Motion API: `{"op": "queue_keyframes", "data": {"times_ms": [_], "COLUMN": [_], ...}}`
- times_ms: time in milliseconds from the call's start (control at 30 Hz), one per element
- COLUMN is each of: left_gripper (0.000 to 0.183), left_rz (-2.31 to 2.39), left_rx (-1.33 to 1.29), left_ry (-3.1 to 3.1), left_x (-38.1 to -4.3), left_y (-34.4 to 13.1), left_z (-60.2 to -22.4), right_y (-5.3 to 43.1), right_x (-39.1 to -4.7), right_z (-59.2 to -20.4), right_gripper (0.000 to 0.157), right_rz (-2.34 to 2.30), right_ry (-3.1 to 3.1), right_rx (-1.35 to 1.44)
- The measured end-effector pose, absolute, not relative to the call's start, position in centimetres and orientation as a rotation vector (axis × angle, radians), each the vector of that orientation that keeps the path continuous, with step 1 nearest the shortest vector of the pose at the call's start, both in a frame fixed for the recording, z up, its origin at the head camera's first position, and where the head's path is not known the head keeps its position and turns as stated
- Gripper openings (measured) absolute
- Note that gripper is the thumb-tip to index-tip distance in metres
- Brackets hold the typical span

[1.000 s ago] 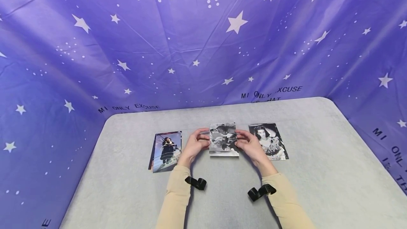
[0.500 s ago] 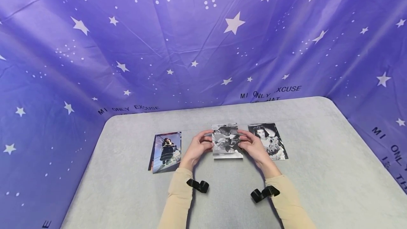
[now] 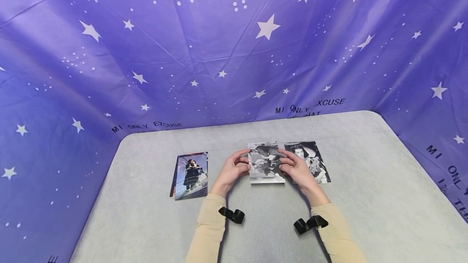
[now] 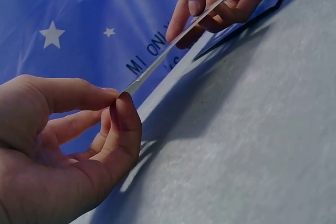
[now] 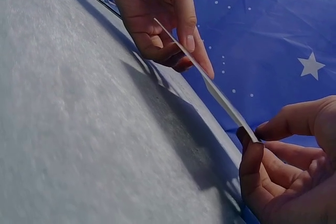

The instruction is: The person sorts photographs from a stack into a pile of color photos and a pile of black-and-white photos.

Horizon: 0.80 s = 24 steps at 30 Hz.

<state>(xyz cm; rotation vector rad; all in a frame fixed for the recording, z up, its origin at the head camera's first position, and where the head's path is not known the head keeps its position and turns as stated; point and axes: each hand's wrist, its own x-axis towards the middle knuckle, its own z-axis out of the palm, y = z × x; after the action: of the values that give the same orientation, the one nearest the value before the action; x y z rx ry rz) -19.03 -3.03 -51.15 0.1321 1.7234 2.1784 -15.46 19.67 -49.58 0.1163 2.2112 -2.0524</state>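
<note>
A black-and-white photo [image 3: 266, 164] is held between both hands over the middle of the table. My left hand [image 3: 232, 169] pinches its left edge between thumb and fingers, and my right hand [image 3: 297, 170] pinches the right edge. From the side, in the left wrist view, the photo [image 4: 181, 40] shows as a thin tilted sheet raised off the tabletop, casting a shadow below. In the right wrist view the photo's edge [image 5: 223, 99] looks slightly layered near the right fingertips. Close by the right hand lies a pile of photos with a portrait on top [image 3: 316, 167], partly hidden by that hand.
On the left, a pile of photos [image 3: 191, 175] has a colour picture of a couple on top, its lower prints fanned out. The grey table [image 3: 146, 222] reaches back to a purple star-patterned cloth [image 3: 204, 44]. A black wrist camera [image 3: 234, 215] sits on each sleeve.
Both hands have carried the black-and-white photo to the right, closer to the portrait pile. Their pinching hold has stayed the same, and the two side piles have not moved on the table.
</note>
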Motion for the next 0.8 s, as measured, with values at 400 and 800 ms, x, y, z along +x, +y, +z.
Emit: {"op": "queue_keyframes", "data": {"times_ms": [400,800], "left_gripper": [0.062,0.059], "left_rz": [2.211,2.162], "left_rx": [0.160,0.213], "left_ry": [1.673,1.719], "left_x": [-19.0,-19.0], "left_y": [-0.3,2.7], "left_z": [-51.1,-51.1], "right_y": [22.4,25.4], "right_x": [-14.9,-14.0], "right_z": [-49.4,-49.3], "right_gripper": [0.058,0.059], "right_rz": [-2.019,-2.032], "right_ry": [2.295,2.340], "right_rx": [0.098,0.075]}}
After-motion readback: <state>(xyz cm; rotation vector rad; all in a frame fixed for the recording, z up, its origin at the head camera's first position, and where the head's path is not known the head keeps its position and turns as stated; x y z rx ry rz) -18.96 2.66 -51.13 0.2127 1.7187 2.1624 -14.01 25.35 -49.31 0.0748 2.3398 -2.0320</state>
